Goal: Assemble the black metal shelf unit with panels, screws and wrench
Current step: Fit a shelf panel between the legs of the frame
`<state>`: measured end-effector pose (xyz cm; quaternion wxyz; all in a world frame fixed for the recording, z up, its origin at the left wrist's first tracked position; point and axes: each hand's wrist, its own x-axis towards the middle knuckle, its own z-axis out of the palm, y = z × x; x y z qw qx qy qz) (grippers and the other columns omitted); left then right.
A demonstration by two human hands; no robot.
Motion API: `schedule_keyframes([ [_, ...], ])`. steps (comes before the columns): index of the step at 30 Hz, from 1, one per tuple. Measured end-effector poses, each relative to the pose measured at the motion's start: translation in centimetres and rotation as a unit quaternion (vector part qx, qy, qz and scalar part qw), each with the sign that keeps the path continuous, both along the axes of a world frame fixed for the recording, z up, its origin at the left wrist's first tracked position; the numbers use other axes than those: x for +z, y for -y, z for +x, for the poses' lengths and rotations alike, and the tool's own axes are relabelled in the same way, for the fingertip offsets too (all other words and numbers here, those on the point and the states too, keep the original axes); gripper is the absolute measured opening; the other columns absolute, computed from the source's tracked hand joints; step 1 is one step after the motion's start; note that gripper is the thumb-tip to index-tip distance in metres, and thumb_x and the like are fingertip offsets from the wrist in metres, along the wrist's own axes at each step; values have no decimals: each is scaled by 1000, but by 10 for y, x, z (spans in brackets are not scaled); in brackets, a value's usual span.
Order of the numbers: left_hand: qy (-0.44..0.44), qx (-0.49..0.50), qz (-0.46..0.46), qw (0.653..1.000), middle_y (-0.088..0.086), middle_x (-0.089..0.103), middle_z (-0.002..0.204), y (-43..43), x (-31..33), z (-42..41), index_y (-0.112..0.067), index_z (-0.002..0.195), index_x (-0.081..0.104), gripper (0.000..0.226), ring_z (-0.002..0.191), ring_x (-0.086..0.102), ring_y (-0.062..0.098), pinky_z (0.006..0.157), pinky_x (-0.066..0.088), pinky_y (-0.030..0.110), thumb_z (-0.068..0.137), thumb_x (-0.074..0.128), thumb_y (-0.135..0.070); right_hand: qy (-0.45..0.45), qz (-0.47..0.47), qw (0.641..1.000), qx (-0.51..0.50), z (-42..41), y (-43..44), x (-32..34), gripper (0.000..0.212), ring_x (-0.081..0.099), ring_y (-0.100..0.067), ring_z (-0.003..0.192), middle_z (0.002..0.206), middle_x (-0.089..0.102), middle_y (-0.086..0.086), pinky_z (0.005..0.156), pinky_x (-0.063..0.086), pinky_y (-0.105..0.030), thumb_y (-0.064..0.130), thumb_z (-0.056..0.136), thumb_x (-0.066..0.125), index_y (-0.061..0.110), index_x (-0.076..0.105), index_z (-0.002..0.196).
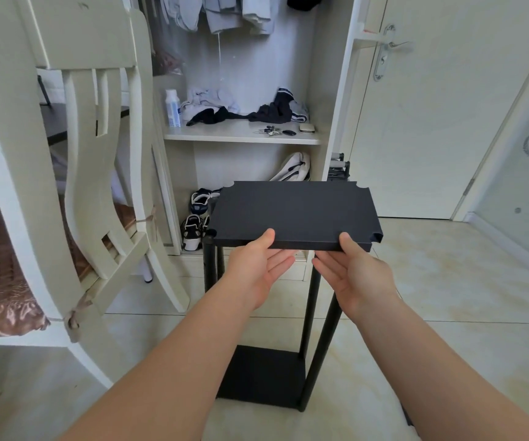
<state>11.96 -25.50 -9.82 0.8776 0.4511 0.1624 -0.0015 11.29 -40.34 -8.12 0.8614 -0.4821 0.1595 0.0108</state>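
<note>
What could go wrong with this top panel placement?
1. The left hand and right hand pinch the top panel by its near edge only, so the far edge could dip.
2. The near-right pole looks tilted, and its top is hidden behind the right hand. The panel's corner notch may miss it.
3. Pressing down off-centre might push the poles askew on the bottom panel.
</note>
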Motion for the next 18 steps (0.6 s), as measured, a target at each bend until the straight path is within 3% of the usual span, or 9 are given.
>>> schedule_keyframes([
  [8,-27,43,11,999,19,72,106,-19,2,-10,-11,104,59,7,91,75,27,92,58,41,100,60,-17,-32,-106,990,86,0,7,-6,36,77,-30,85,95,76,-19,73,62,-42,29,99,66,-6,65,107],
  [18,-55,64,28,996,18,71,107,-26,0,-18,-13,102,56,8,91,75,27,90,59,41,99,61,-18,-47,-57,992,105,-5,-2,-8,33,77,-27,89,102,75,-18,76,62,-38,27,102,60,-5,63,111],
])
